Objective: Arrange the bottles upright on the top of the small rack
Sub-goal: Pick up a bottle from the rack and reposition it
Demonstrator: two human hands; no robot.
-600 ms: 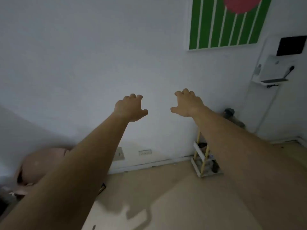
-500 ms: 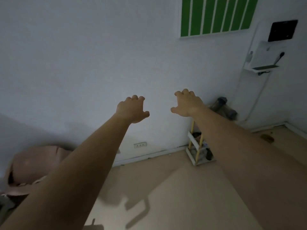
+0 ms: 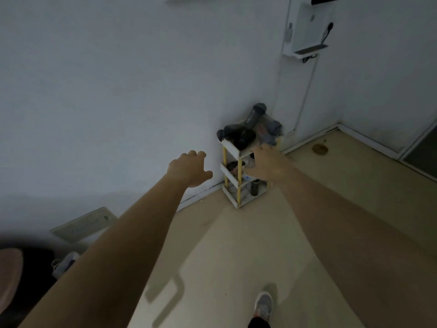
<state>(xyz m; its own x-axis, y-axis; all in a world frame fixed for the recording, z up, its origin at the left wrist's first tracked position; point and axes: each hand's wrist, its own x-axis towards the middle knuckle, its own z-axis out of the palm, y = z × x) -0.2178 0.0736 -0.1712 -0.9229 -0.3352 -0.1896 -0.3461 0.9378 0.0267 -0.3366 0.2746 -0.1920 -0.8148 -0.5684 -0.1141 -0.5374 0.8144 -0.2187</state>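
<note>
Since the earlier frame my view has dropped toward the floor and drawn nearer the corner, so the small rack point(image 3: 246, 166) now sits close to mid-picture, and the green striped picture has slid almost out of the top edge; both arms reach forward, bare to the elbow and beyond, palms down. My left hand point(image 3: 188, 169) hangs in the air to the left of the rack, fingers curled loosely, thumb sticking out to the right, holding nothing; my right hand point(image 3: 267, 163) lies in front of the rack's upper shelves, fingers spread and empty, though I cannot tell whether the fingertips touch the top board. The bottles point(image 3: 248, 129) lie heaped on the rack's top, none upright; a dark bottle point(image 3: 254, 116) with a grey cap leans back toward the wall; a black rounded one point(image 3: 241, 137) lies across the front edge; more grey shapes crowd the right side, too blurred to sort. Any labels or writing are too dim to read. A grey shoe point(image 3: 263, 306) shows at the bottom edge on the pale floor point(image 3: 236, 256).
</note>
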